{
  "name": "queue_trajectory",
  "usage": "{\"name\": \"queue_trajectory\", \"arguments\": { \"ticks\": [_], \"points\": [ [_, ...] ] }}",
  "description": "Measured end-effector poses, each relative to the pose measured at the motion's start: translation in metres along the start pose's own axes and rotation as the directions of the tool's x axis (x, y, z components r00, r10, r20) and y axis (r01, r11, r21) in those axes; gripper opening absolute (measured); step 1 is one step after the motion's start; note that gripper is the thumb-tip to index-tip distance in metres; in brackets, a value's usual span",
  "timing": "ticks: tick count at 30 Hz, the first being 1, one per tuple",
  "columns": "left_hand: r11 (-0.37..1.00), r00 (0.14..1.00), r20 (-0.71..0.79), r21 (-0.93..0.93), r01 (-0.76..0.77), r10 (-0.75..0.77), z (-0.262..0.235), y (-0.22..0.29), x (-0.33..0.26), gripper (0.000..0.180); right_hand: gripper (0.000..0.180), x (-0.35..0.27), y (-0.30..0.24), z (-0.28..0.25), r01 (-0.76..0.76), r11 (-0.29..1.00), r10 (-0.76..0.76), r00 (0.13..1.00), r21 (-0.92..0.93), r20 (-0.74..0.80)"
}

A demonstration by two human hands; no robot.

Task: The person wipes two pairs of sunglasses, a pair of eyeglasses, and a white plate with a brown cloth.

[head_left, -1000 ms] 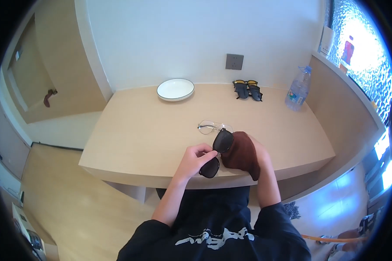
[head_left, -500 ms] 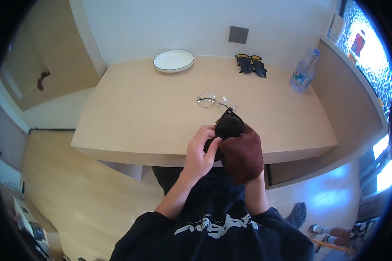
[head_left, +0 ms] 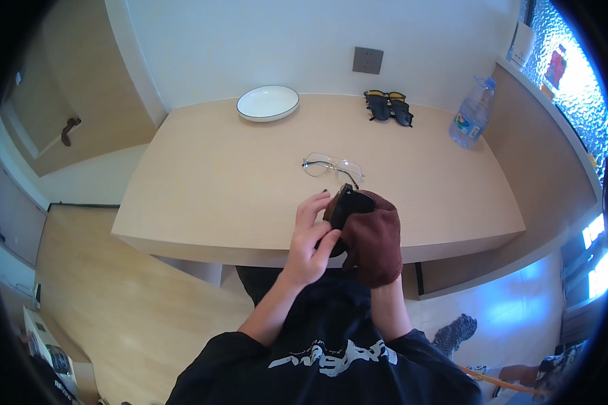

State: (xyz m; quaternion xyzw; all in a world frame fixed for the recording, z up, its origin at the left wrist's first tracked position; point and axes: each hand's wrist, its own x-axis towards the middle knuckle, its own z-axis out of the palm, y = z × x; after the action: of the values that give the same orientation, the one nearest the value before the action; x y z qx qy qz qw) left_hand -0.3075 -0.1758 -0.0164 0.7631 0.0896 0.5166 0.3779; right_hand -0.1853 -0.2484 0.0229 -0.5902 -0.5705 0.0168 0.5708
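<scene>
Dark sunglasses [head_left: 356,204] are held over the front edge of the desk, one lens showing above the other. My left hand [head_left: 309,246] is closed on their left side, with thumb and fingers on the frame. A brown cloth [head_left: 375,244] drapes over my right hand, whose fingers are hidden beneath it. Through the cloth, that hand grips the right side of the sunglasses. Just beyond my hands, clear thin-framed eyeglasses [head_left: 332,167] lie on the desk with a temple pointing toward me.
On the light wooden desk [head_left: 203,182] stand a white oval plate [head_left: 268,104] at the back and a plastic bottle [head_left: 471,115] at right. More dark sunglasses [head_left: 390,110] lie near the wall. A curved panel [head_left: 540,162] bounds the right side. A person's leg [head_left: 519,373] shows lower right.
The sunglasses have turned more edge-on, and the cloth now wraps farther over and behind the lens. Both hands have shifted slightly; the view has tilted a little.
</scene>
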Motion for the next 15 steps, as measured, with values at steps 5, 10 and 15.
{"name": "queue_trajectory", "arguments": {
  "ticks": [5,10,15],
  "points": [
    [0.995,0.991,0.127,0.090,-0.051,0.039,-0.004,0.005,0.000,0.004,0.015,0.009,-0.036,-0.007,0.265,0.846,-0.222,0.964,-0.463,0.146],
    [0.970,0.989,-0.022,-0.197,0.141,-0.148,-0.009,0.010,0.000,0.008,0.027,-0.009,-0.019,0.000,-0.148,0.942,0.196,0.971,0.300,-0.138],
    [0.969,0.978,0.196,0.216,-0.117,0.074,-0.022,0.016,0.013,0.011,0.029,-0.014,-0.005,-0.016,-0.169,0.939,0.122,0.978,0.298,0.169]
  ]
}}
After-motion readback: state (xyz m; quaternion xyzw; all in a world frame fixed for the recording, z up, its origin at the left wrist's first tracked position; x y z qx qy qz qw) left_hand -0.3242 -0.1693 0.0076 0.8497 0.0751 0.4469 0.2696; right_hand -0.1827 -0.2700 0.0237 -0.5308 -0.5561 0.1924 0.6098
